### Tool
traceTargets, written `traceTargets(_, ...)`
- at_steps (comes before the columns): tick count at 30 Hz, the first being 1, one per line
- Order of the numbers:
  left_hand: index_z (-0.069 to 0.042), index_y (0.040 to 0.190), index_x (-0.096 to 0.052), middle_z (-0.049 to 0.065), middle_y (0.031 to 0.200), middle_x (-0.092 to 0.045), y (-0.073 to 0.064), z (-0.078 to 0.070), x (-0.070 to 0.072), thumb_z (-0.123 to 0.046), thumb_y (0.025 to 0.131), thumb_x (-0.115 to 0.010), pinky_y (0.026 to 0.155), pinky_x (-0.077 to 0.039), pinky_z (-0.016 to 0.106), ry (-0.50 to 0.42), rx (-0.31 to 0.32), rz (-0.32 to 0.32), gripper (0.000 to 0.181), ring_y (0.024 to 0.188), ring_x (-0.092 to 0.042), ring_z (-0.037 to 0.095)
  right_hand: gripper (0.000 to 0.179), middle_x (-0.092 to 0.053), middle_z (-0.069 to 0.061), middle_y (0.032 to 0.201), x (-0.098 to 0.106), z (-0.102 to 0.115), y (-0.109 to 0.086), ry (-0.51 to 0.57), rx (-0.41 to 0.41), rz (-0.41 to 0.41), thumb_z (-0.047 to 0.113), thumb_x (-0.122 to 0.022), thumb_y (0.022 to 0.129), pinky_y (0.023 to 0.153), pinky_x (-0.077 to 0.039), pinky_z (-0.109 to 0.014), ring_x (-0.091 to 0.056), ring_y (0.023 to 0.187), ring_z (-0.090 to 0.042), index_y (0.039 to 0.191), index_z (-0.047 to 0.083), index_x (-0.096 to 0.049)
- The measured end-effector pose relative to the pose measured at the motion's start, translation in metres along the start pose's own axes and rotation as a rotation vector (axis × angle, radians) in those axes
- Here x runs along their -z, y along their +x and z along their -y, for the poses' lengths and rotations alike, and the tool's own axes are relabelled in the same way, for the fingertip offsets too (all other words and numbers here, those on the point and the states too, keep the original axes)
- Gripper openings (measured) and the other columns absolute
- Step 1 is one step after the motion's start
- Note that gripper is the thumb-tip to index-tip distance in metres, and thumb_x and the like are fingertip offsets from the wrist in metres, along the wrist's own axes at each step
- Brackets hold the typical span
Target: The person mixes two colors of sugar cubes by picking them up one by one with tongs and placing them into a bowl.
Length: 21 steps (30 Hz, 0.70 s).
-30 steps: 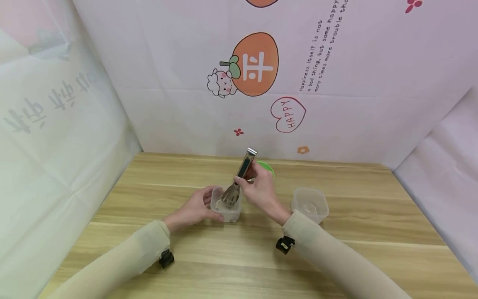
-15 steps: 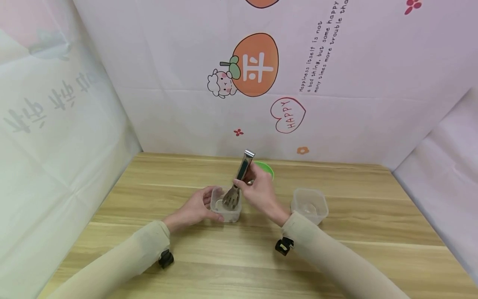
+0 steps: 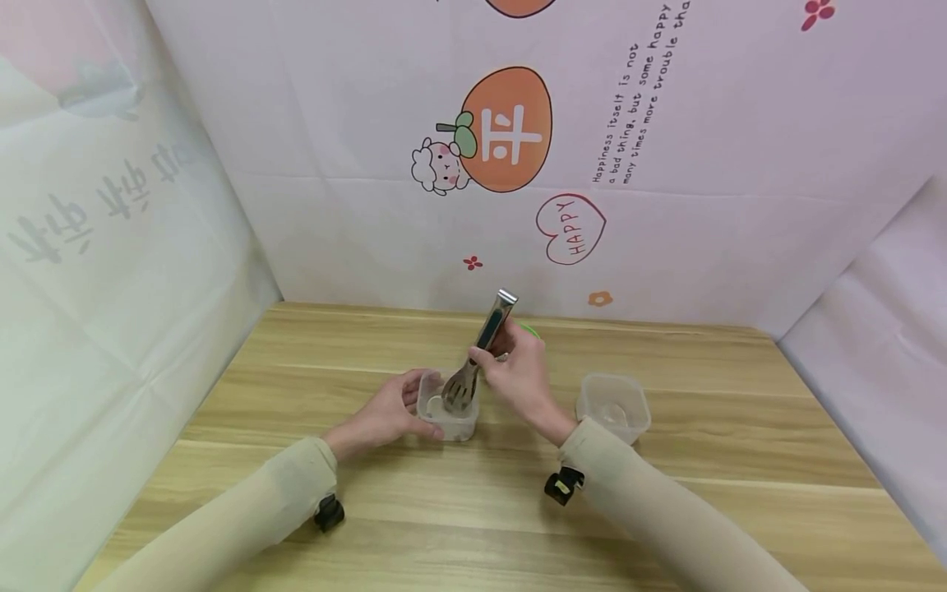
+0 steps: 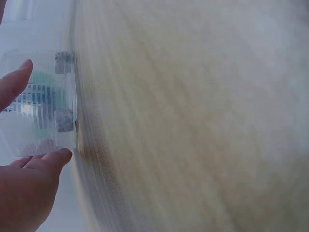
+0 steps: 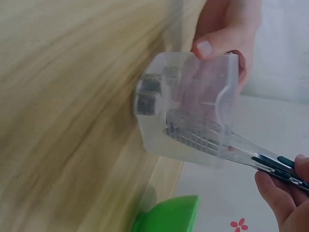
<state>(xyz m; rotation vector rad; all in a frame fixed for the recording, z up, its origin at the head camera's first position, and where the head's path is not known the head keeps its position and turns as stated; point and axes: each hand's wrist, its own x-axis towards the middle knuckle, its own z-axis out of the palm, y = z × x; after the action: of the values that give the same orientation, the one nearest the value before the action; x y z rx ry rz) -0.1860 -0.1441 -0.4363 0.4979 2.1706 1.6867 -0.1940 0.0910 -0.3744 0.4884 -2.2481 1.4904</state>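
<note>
Metal serving tongs [image 3: 490, 335] with dark grip panels are held by my right hand [image 3: 518, 374], thumb and fingers pinching the handle. Their slotted heads [image 5: 193, 137] reach down inside a clear plastic box [image 3: 457, 432] standing on the table. My left hand [image 3: 388, 411] steadies that box from the left, thumb on the near side and fingers on the far side. Through the box wall, small grey blocks [image 5: 146, 103] show low inside; in the left wrist view two grey blocks [image 4: 64, 120] sit apart near the bottom. Nothing shows clearly between the tong heads.
A second clear plastic box [image 3: 614, 407] stands on the wooden table [image 3: 473, 510], right of my right hand. Behind that hand is a green bowl [image 5: 169, 215], mostly hidden in the head view. A printed white cloth [image 3: 355, 230] hangs at the table's back edge.
The tongs' handle first dipped slightly left, then swung right and up again, while their heads stayed inside the box. My right hand now covers more of the green bowl. The left hand kept still.
</note>
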Motion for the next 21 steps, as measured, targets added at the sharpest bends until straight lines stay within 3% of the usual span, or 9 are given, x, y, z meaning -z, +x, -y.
traceTargets(3, 0.005, 0.158, -0.035, 0.024, 0.155, -0.049, 0.000, 0.000, 0.000, 0.000, 0.078, -0.092, 0.118, -0.042, 0.048, -0.007, 0.005, -0.001, 0.098, 0.144, -0.047, 0.040, 0.018, -0.072, -0.006, 0.078, 0.005, 0.003, 0.003, 0.026, -0.014, -0.019, -0.006, -0.082, 0.087, 0.054, -0.053, -0.024, -0.066, 0.068, -0.019, 0.094, 0.002, -0.067)
traceTargets(10, 0.007, 0.157, -0.036, 0.025, 0.154, -0.050, 0.001, 0.000, -0.001, 0.003, 0.077, -0.092, 0.117, -0.044, 0.047, -0.024, 0.002, -0.005, 0.098, 0.142, -0.049, 0.040, 0.017, -0.071, -0.014, 0.080, 0.019, 0.011, 0.011, 0.118, -0.039, -0.039, -0.008, -0.080, 0.088, 0.062, -0.063, -0.029, -0.069, 0.069, -0.026, 0.093, -0.001, -0.065)
traceTargets(21, 0.006, 0.158, -0.035, 0.024, 0.157, -0.047, 0.000, 0.000, -0.001, 0.003, 0.076, -0.092, 0.118, -0.042, 0.046, -0.033, 0.016, -0.014, 0.100, 0.145, -0.046, 0.040, 0.019, -0.070, -0.024, 0.089, 0.046, 0.020, 0.025, 0.288, -0.118, -0.083, -0.011, -0.076, 0.090, 0.068, -0.067, -0.037, -0.070, 0.072, -0.020, 0.103, -0.008, -0.062)
